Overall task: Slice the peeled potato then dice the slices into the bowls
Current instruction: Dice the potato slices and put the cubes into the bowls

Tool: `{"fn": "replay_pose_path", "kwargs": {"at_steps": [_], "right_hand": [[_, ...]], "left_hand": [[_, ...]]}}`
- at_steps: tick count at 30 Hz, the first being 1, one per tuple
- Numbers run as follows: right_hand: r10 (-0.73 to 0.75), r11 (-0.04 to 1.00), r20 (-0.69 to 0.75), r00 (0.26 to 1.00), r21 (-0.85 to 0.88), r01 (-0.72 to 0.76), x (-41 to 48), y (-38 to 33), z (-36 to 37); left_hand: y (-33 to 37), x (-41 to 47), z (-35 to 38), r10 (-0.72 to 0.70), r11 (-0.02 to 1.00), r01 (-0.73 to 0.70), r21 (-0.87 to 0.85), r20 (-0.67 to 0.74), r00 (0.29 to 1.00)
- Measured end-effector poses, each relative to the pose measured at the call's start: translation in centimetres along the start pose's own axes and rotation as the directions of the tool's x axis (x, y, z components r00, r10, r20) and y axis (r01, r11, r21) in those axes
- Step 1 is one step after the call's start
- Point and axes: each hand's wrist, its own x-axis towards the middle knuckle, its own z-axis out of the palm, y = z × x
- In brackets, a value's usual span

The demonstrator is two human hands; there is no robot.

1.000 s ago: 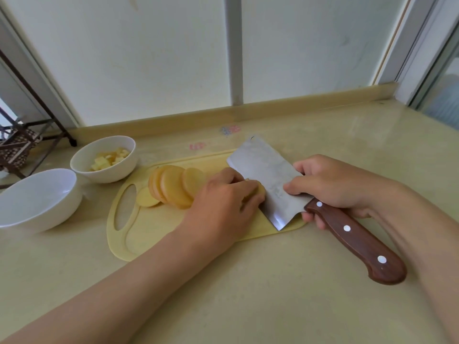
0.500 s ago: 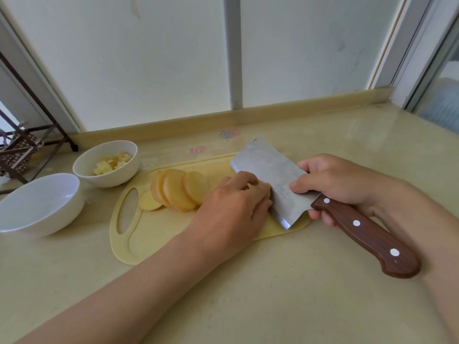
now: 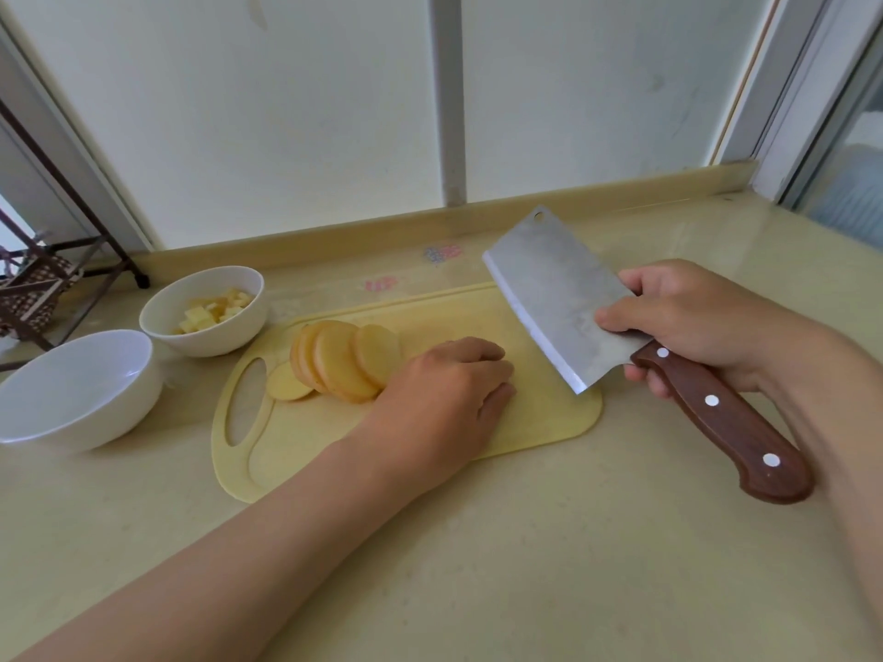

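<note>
Over at nine o'clock sit an empty white bowl and a smaller white bowl with potato cubes. Round yellow potato slices fan across the pale yellow cutting board. Left hand curls over something hidden. Right hand grips the steel cleaver, raised at three o'clock. Slicing looks about done; dicing probably follows.

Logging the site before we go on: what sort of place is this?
Most likely a home kitchen counter by a window: a cutting board with potato slices, a cleaver, and white bowls on a stone-look countertop.
</note>
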Motion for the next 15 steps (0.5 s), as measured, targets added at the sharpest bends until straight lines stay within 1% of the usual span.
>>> {"fn": "replay_pose_path", "kwargs": {"at_steps": [3,7,9,12,15], "right_hand": [[-0.018,1.000,0.000,1.000,-0.005,0.018,0.1,0.1,-0.2],[-0.026,1.000,0.080,0.996,-0.011,0.027,-0.1,0.2,-0.4],[-0.043,0.999,0.099,0.994,-0.018,0.045,-0.3,0.2,-0.5],[-0.078,0.996,0.077,0.994,-0.044,0.082,-0.7,0.1,-0.9],[-0.152,0.969,0.061,0.986,-0.188,0.161,-1.1,-0.1,-1.1]], "left_hand": [[-0.1,0.0,0.0,0.001,1.000,-0.001,0.017,-0.013,1.000],[0.0,-0.1,0.0,-0.015,1.000,0.018,0.021,-0.113,0.993],[0.2,-0.1,-0.3,-0.075,0.997,0.077,0.004,-0.154,0.985],[0.8,-0.2,-1.0,-0.189,0.980,0.199,0.033,-0.186,0.964],[1.2,-0.4,-1.3,-0.273,0.952,0.286,0.111,-0.119,0.955]]}}
